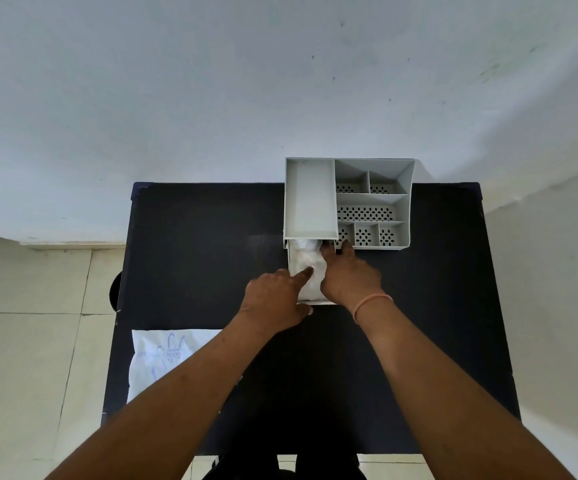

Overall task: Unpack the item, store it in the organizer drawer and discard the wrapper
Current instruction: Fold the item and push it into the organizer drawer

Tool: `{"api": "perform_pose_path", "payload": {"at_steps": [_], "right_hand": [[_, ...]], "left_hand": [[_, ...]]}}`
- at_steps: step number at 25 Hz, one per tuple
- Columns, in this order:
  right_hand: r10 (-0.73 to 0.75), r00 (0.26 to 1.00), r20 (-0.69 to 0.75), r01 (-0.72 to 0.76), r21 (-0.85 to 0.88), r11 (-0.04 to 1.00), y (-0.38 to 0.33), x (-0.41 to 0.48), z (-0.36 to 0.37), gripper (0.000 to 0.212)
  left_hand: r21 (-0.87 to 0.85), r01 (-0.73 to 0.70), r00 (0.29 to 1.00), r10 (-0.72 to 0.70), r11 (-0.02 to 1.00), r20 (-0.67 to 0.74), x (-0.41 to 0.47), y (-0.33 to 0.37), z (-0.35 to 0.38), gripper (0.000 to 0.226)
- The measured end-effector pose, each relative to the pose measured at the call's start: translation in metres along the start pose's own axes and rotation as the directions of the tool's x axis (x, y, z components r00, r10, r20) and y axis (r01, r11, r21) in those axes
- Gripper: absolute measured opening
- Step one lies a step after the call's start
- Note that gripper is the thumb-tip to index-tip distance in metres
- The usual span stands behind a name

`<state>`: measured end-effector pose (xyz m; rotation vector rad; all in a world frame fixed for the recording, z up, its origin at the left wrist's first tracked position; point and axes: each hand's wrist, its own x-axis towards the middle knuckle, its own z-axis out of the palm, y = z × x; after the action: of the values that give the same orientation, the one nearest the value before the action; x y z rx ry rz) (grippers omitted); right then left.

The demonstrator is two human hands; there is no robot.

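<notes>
Bare fingers [306, 271] pressing item [310, 268] into drawer [312, 301]

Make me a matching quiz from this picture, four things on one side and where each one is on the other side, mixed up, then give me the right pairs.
Things:
1. wrapper
2. white item
3. wristband
4. organizer

Places:
A. at the far edge of the black table
B. in the pulled-out drawer, under the fingers of both hands
C. on the right arm, just behind the right hand
D. flat on the table's near left corner, beside the left forearm

Pairs: 1-D, 2-B, 3-C, 4-A

The left hand presses on the item with one finger.
</notes>
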<state>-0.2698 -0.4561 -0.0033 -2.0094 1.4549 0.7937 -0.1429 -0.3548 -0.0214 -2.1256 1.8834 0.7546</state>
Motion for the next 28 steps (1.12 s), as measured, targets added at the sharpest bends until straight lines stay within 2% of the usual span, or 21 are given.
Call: {"api": "perform_pose_path", "payload": {"at_steps": [3,5,7,8,11,13,14,16,18,20,22,23,26,28], "right_hand": [[-0.032,0.999,-0.01,0.033,0.091,0.995,0.003,0.001,-0.005,0.075],[-0.065,0.984,-0.165,0.1,0.218,0.971,0.011,-0.01,-0.005,0.068],[-0.061,0.941,-0.333,0.138,0.212,0.967,0.013,-0.021,0.001,0.063],[-0.067,0.938,-0.341,0.128,0.158,0.979,0.011,-0.025,0.004,0.067],[-0.069,0.985,-0.156,0.072,0.015,0.997,0.004,-0.02,0.013,0.087],[-0.085,0.988,-0.131,0.092,0.055,0.994,0.006,-0.015,0.015,0.088],[-0.101,0.979,-0.178,0.125,0.129,0.984,0.009,-0.015,0.015,0.084],[-0.113,0.924,-0.366,0.215,0.252,0.943,0.017,-0.02,0.018,0.071],[-0.104,0.875,-0.473,0.23,0.217,0.949,0.022,-0.027,0.024,0.057],[-0.134,0.923,-0.36,0.188,0.119,0.975,0.022,-0.03,0.03,0.057],[-0.121,0.972,-0.202,0.136,0.062,0.989,0.019,-0.029,0.034,0.067],[-0.111,0.979,-0.173,0.123,0.059,0.991,0.019,-0.028,0.034,0.07],[-0.105,0.98,-0.171,0.126,0.116,0.985,0.018,-0.023,0.032,0.074],[-0.096,0.955,-0.281,0.158,0.208,0.965,0.018,-0.024,0.03,0.068]], "left_hand": [[0.007,0.028,0.999,-0.028,1.0,-0.016,-0.003,0.0,-0.004,0.083],[0.008,0.034,0.998,-0.033,0.999,-0.058,-0.007,0.002,-0.006,0.077],[0.008,0.026,0.993,-0.025,1.0,-0.117,-0.009,0.002,-0.009,0.066],[0.006,0.011,0.99,-0.01,1.0,-0.142,-0.009,0.002,-0.011,0.06],[0.02,-0.031,0.986,0.034,0.999,-0.164,-0.005,0.004,-0.016,0.05],[0.021,-0.033,0.987,0.036,0.999,-0.157,-0.002,0.006,-0.02,0.05],[0.015,-0.028,0.988,0.03,1.0,-0.153,0.0,0.007,-0.022,0.051],[-0.001,-0.02,0.988,0.019,1.0,-0.155,0.001,0.005,-0.024,0.055],[-0.008,-0.03,0.985,0.029,1.0,-0.168,-0.002,0.001,-0.026,0.056],[0.005,-0.044,0.983,0.044,0.999,-0.178,-0.006,-0.004,-0.025,0.051],[0.021,-0.041,0.982,0.044,0.999,-0.182,-0.007,-0.005,-0.025,0.044],[0.027,-0.036,0.983,0.04,0.999,-0.181,-0.007,-0.004,-0.024,0.041],[0.027,-0.006,0.981,0.011,1.0,-0.193,-0.002,0.001,-0.026,0.036],[0.004,0.023,0.976,-0.022,1.0,-0.217,0.005,0.001,-0.029,0.035]]}}
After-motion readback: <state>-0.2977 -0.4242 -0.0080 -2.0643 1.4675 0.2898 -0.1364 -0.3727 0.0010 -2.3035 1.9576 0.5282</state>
